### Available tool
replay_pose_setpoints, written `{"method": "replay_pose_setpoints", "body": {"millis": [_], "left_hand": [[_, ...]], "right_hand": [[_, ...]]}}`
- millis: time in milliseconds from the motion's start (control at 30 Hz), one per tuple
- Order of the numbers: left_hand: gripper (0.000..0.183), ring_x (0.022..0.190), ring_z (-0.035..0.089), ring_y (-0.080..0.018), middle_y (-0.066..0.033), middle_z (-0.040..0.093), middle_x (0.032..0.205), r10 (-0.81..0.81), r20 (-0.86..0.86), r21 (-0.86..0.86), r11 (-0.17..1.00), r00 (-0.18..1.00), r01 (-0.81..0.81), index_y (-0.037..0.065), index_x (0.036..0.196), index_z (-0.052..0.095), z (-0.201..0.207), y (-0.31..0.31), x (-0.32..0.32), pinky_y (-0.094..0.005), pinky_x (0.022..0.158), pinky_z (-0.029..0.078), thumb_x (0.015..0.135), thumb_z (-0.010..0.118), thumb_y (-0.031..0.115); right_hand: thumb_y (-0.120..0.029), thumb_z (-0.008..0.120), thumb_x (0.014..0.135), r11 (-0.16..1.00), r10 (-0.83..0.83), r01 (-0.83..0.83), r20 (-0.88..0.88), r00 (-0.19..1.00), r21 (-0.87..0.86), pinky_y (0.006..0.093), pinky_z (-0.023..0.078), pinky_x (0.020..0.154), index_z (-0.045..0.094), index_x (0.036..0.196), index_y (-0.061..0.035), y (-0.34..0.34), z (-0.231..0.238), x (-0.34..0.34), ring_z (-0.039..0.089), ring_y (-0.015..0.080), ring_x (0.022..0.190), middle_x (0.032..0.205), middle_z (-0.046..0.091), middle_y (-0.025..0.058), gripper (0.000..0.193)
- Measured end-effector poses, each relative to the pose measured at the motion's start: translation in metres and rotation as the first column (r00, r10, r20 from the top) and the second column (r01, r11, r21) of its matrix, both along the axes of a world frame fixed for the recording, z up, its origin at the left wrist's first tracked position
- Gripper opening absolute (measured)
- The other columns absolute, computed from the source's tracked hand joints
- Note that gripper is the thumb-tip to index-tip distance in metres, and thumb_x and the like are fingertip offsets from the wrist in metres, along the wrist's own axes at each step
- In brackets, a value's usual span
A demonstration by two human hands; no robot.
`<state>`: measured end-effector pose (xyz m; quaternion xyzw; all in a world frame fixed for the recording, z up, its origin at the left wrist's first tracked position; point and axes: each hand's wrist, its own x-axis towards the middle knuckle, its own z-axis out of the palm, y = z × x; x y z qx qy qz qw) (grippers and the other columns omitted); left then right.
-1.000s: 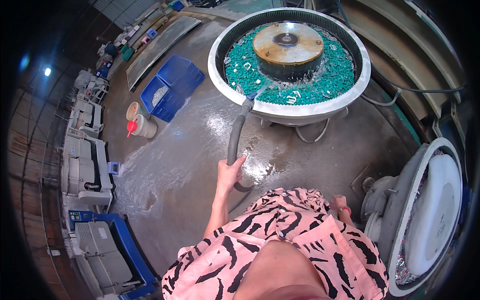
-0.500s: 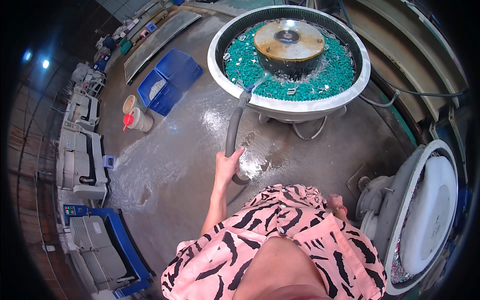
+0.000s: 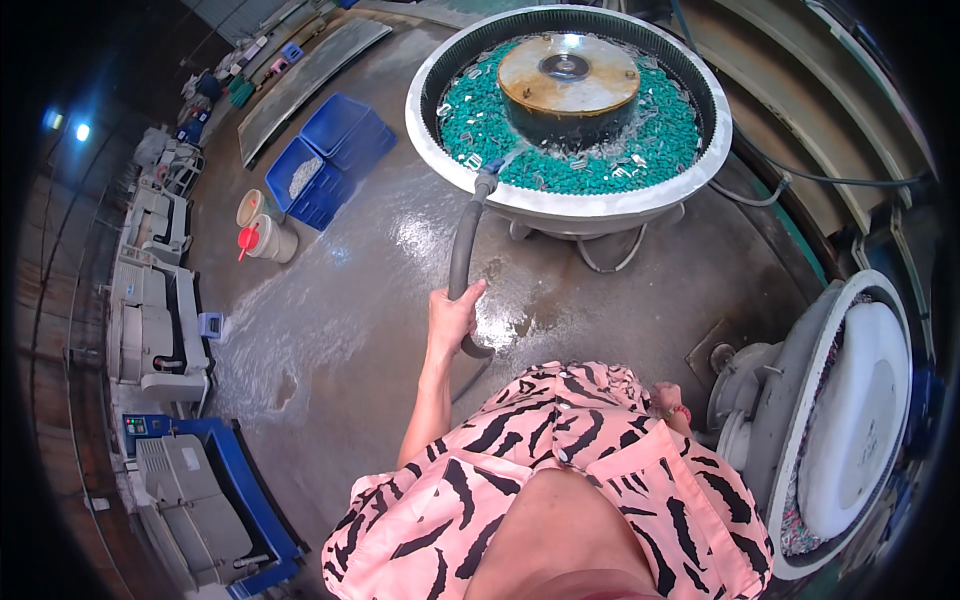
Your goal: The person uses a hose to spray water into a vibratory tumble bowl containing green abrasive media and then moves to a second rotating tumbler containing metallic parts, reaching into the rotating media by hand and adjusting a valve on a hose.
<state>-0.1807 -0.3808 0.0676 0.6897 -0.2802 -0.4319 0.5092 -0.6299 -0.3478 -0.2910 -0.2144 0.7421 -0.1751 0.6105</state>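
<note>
At the near-left rim of a round, white-rimmed tub (image 3: pixel 570 204), the grey flexible hose (image 3: pixel 463 240) sends water onto chunky green media (image 3: pixel 558 177). The left hand (image 3: pixel 453 316) grips the hose; the right hand (image 3: pixel 664 398) hangs low, its hold unclear. Wetting appears under way, unfinished: small pale flat pieces (image 3: pixel 473 160) lie mixed in. Farther left stand blue plastic crates (image 3: pixel 322 211).

Wet grey-brown floor (image 3: pixel 340 370), with water (image 3: pixel 270 330) spread over its left half.
Two blue crates (image 3: pixel 318 205) stand toward the far-left corner, a white bucket (image 3: pixel 275 243) and tan bucket (image 3: pixel 251 207) just beside them; a vibratory bowl (image 3: pixel 570 205) stands near the far edge, grey machines (image 3: pixel 140 335) along the left.
</note>
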Motion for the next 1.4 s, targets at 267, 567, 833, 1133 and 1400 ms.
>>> {"method": "replay_pose_setpoints", "body": {"millis": [267,567,833,1133,1400], "left_hand": [[0.032,0.030,0.031,-0.0057,0.0035,0.036,0.040,0.002,-0.016,0.007,1.000,1.000,-0.002,0.008,0.058,0.047,-0.009,-0.002,-0.002,-0.0243,0.031,0.026,0.082,0.064,0.020],[0.035,0.030,0.031,-0.0057,0.0041,0.036,0.041,0.017,0.004,0.005,1.000,1.000,-0.017,0.011,0.056,0.042,-0.012,0.003,-0.007,-0.0243,0.030,0.025,0.082,0.064,0.019],[0.037,0.031,0.033,-0.0057,0.0036,0.037,0.041,0.019,0.016,-0.010,1.000,1.000,-0.019,0.011,0.054,0.042,-0.010,0.004,-0.009,-0.0241,0.031,0.026,0.081,0.065,0.020],[0.035,0.031,0.033,-0.0056,0.0035,0.038,0.041,0.039,0.001,0.001,0.999,0.999,-0.039,0.010,0.055,0.044,-0.010,0.006,-0.007,-0.0240,0.031,0.026,0.081,0.065,0.020],[0.035,0.031,0.031,-0.0055,0.0037,0.037,0.041,0.033,0.003,-0.013,0.999,0.999,-0.033,0.012,0.055,0.043,-0.008,0.005,-0.010,-0.0241,0.031,0.024,0.082,0.064,0.019]], "right_hand": [[-0.013,0.052,0.082,0.999,-0.035,0.034,-0.013,0.999,-0.021,0.0338,0.043,0.043,0.060,0.101,-0.0018,-0.002,0.029,0.011,0.054,0.0211,0.048,0.067,0.060,0.0118,0.024],[-0.018,0.052,0.084,0.969,0.247,-0.247,-0.039,0.968,-0.001,0.0396,0.051,0.050,0.055,0.105,-0.0009,0.018,0.013,-0.016,0.061,0.0270,0.059,0.082,0.063,0.0180,0.027],[-0.013,0.050,0.083,0.970,0.223,-0.220,0.009,0.975,-0.106,0.0363,0.049,0.049,0.059,0.095,-0.0007,-0.006,-0.024,-0.018,0.060,0.0239,0.058,0.079,0.063,0.0143,0.020],[-0.012,0.056,0.079,0.998,0.040,-0.039,0.016,0.999,-0.057,0.0326,0.042,0.046,0.063,0.089,0.0008,-0.017,0.021,0.009,0.054,0.0176,0.052,0.065,0.059,0.0062,0.018],[-0.025,0.055,0.084,0.992,0.128,-0.128,-0.021,0.992,0.010,0.0413,0.053,0.056,0.057,0.104,-0.0016,0.002,-0.007,-0.017,0.063,0.0290,0.066,0.085,0.063,0.0182,0.031]]}}
